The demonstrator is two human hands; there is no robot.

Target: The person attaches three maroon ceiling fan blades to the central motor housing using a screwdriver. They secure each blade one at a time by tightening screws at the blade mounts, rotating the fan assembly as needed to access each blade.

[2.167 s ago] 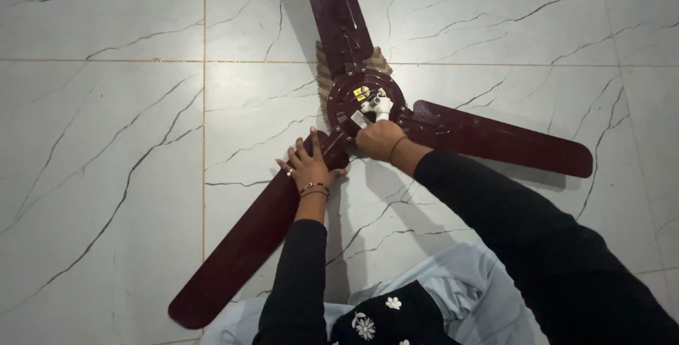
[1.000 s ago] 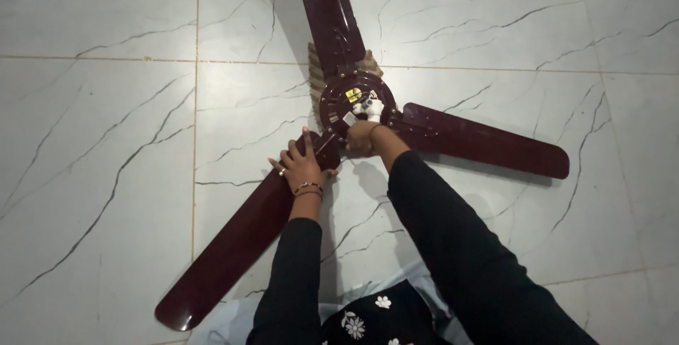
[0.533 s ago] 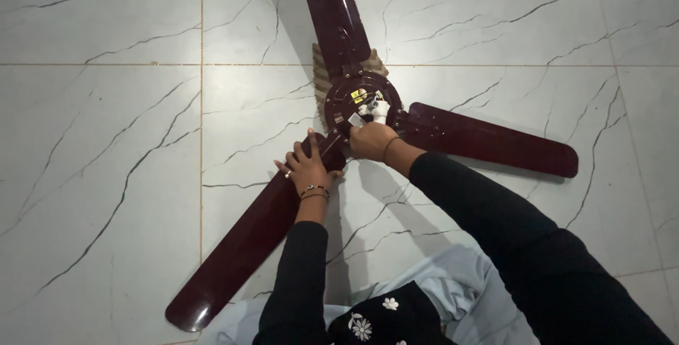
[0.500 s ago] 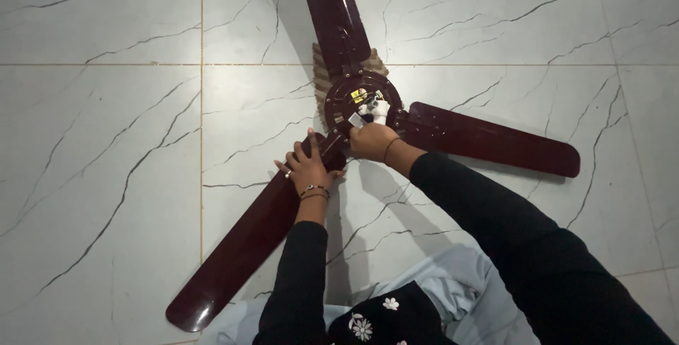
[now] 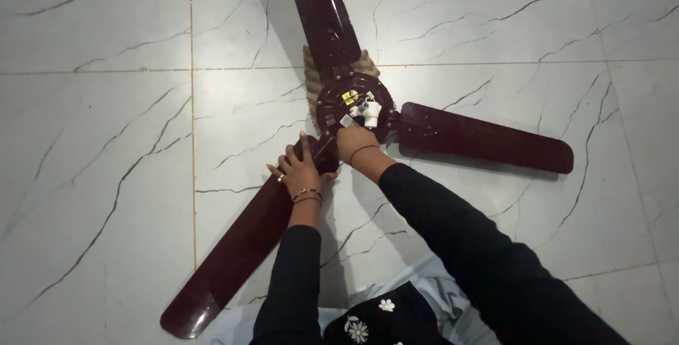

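A dark maroon three-bladed metal ceiling fan [image 5: 353,104] is lying flat on the white grey-veined marble tile floor [image 5: 106,140], its round hub at the centre and its blades running out toward twelve, four and seven o'clock. The left hand [image 5: 300,169] is resting at seven o'clock from the hub, fingers spread apart and pressing down on the root of the seven o'clock blade [image 5: 240,246], where it is meeting the hub. The right hand [image 5: 356,143] is working at the hub's six o'clock edge, fingers curled together toward the small white and yellow fittings [image 5: 361,104]; whether it is pinching a tool or a screw I cannot tell, since the knuckles are hiding the fingertips. A likely risk is the fan turning or sliding on the smooth tile if the left hand is easing its pressure, letting the right hand slip off the fitting; a small loosened part could also roll away across the floor.
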